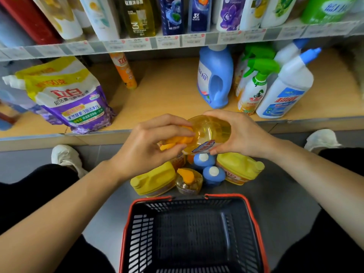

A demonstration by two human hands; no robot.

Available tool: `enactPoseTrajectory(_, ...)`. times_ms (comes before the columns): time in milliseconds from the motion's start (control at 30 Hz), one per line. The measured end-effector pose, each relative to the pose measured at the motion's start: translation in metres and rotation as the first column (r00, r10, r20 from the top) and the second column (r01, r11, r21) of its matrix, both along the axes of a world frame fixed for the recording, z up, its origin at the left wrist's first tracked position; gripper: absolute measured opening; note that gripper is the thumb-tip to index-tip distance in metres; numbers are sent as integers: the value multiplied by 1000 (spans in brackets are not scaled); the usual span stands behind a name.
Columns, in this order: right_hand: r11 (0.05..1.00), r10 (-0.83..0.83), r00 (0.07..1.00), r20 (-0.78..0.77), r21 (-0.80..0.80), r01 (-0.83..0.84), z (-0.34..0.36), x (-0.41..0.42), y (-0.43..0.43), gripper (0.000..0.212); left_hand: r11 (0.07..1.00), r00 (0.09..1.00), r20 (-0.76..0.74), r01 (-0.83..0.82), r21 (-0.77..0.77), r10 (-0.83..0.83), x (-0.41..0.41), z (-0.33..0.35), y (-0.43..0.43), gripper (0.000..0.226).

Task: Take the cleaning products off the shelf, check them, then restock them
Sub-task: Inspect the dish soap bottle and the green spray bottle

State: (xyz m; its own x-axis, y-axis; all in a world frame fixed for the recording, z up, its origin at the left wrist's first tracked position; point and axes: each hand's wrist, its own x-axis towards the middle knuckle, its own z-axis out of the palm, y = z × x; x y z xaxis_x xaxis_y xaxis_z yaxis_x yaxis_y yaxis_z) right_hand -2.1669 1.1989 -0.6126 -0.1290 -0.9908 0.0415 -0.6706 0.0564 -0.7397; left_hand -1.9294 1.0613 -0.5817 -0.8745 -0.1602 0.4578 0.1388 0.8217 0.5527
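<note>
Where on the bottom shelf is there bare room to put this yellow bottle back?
Widest bare board: between the orange bottle and the blue jug, straight beyond the yellow bottle gripped by the left hand and right hand. A narrower strip lies between the purple bag and the orange bottle. Right of the jug, the spray bottles stand crowded.

The wooden shelf [173,91] carries a purple bag [72,99], a blue jug [214,77] and spray bottles [254,91]. On the grey floor [275,203] stand yellow jugs [153,182] and a basket [197,205].
</note>
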Motion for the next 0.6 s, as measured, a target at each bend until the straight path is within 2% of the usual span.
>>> enactPoseTrajectory(100,1000,7,993,117,5,-8,3,-1,0,91,997,999,-36,-26,69,28,-1,2,0,39)
enactPoseTrajectory(233,999,-19,982,190,-25,24,4,9,1,89,948,975,-68,-188,255,211,-2,1,9,41)
enactPoseTrajectory(333,996,-70,991,116,-56,76,2,17,2,89,887,951,-51,-264,378,305,-4,0,17,39)
enactPoseTrajectory(467,989,-124,992,-18,-83,123,3,18,2,91,852,935,11,-327,409,353,-6,3,18,36)
enactPoseTrajectory(533,986,-145,983,-115,-101,134,4,20,2,91,844,927,60,-363,395,371,-7,6,15,32)
enactPoseTrajectory(600,980,-152,966,-208,-159,120,4,21,3,89,859,913,78,-404,314,401,-8,6,14,29)
